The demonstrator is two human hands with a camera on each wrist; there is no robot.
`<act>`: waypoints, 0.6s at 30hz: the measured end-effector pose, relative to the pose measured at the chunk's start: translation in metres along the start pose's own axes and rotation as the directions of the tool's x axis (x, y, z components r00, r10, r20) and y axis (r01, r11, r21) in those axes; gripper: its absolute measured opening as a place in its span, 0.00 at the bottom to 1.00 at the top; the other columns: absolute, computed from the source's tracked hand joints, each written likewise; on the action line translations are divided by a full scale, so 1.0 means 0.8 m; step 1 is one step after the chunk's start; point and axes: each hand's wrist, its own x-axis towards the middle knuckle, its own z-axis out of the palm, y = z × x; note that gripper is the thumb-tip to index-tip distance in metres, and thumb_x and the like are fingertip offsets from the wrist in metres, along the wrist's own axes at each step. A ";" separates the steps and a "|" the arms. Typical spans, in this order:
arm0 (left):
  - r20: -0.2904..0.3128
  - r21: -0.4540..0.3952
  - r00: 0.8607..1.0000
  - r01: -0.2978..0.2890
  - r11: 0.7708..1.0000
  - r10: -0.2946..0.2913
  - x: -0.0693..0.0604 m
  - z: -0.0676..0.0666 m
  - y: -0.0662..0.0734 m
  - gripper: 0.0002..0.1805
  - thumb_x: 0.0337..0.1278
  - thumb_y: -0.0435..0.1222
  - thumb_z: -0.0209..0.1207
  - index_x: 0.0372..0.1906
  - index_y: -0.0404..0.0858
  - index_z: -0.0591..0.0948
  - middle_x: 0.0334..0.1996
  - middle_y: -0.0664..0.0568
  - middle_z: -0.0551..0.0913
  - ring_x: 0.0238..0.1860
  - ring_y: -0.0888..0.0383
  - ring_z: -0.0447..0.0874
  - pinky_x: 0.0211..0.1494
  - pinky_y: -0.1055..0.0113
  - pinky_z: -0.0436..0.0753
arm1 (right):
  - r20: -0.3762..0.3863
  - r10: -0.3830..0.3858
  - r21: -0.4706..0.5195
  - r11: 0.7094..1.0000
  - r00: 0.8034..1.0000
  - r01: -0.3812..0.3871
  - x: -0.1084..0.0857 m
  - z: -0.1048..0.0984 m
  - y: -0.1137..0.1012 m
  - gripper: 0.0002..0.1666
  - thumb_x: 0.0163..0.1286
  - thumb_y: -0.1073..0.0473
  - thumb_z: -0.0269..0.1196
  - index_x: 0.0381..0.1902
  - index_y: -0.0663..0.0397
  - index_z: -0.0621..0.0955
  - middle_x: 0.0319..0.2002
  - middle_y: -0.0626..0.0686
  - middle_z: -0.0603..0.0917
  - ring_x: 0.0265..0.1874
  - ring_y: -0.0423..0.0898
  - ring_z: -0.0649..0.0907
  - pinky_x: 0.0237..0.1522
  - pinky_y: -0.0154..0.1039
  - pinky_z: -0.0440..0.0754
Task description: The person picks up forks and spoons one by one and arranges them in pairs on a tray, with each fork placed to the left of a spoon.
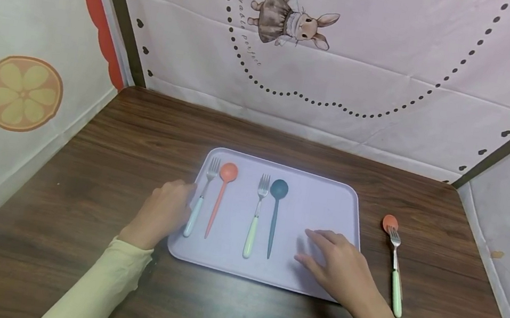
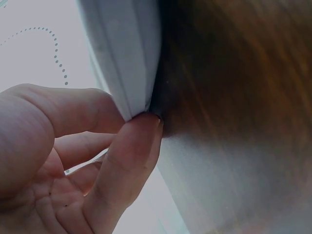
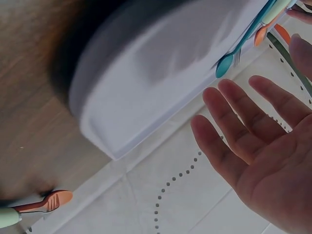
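A pale lilac tray [image 1: 323, 189] lies on the wooden table. My left hand [image 1: 164, 210] pinches its left edge between thumb and finger, as the left wrist view shows. Over the tray's right part hovers my right hand [image 1: 342, 270], fingers spread and holding nothing. On the tray, from left to right, are a fork with a pale blue handle [image 1: 194, 215], an orange spoon [image 1: 217, 202], a fork with a green handle [image 1: 251, 234] and a teal spoon [image 1: 274, 215].
Right of the tray, a second green-handled fork [image 1: 395, 290] lies over another orange spoon [image 1: 389, 221] on the table [image 1: 143, 128]. White printed cloth walls [image 1: 367, 77] stand behind the table and at both sides.
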 end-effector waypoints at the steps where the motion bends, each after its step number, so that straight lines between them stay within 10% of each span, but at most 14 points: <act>1: -0.003 0.000 1.000 -0.004 1.000 0.004 0.000 0.000 0.000 0.19 0.55 0.22 0.57 0.54 0.26 0.81 0.29 0.41 0.77 0.25 0.49 0.75 0.25 0.55 0.79 | -0.002 0.004 0.000 1.000 1.000 -0.004 -0.001 0.000 0.000 0.31 0.60 0.43 0.74 0.55 0.55 0.85 0.48 0.55 0.86 0.47 0.54 0.85 0.43 0.53 0.84; 18: -0.013 -0.002 1.000 -0.025 1.000 0.025 0.000 0.000 0.000 0.18 0.54 0.22 0.56 0.52 0.25 0.81 0.28 0.41 0.77 0.25 0.48 0.75 0.25 0.52 0.79 | -0.035 0.042 -0.022 0.999 0.999 -0.043 -0.011 -0.008 0.008 0.30 0.58 0.45 0.75 0.54 0.56 0.85 0.47 0.55 0.87 0.43 0.55 0.87 0.38 0.54 0.85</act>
